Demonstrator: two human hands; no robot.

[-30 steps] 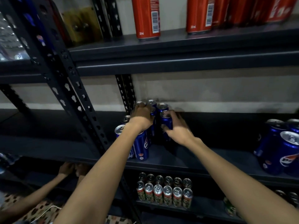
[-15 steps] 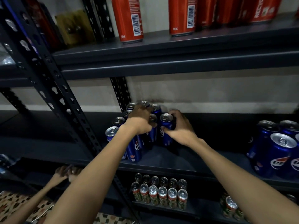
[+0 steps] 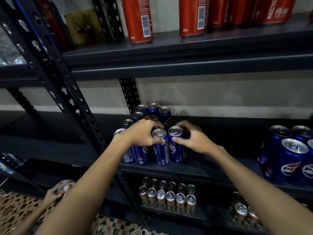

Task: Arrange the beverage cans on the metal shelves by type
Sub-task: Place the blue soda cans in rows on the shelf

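Middle tier of the dark grey metal shelving unit [image 3: 194, 170]: a tight cluster of slim blue cola cans [image 3: 153, 112] stands upright at its left end, just beside the perforated rear upright [image 3: 129, 94]; the two front cans of the cluster stand side by side, touching or nearly so.

Left hand [image 3: 140, 134] grasps the front-left slim blue can [image 3: 160, 146] near its silver top, fingers curled over the rim and thumb against the side; right hand [image 3: 193, 138] grasps the front-right slim blue can [image 3: 176, 145], thumb pressed on the near side just below the rim, fingers wrapped behind; both cans upright, bases seemingly on the shelf board, though the dim light makes contact hard to confirm.

Well apart on the same tier, at the right edge, a group of stouter blue cola cans [image 3: 291, 160]; top tier holds tall red cans with barcodes [image 3: 138, 19]; bottom tier holds two rows of small red-and-green cans with silver lids [image 3: 169, 199], more of them at lower right.

Lower left: another person's hand [image 3: 52, 194] holds a blurred object above the patterned floor [image 3: 15, 211].
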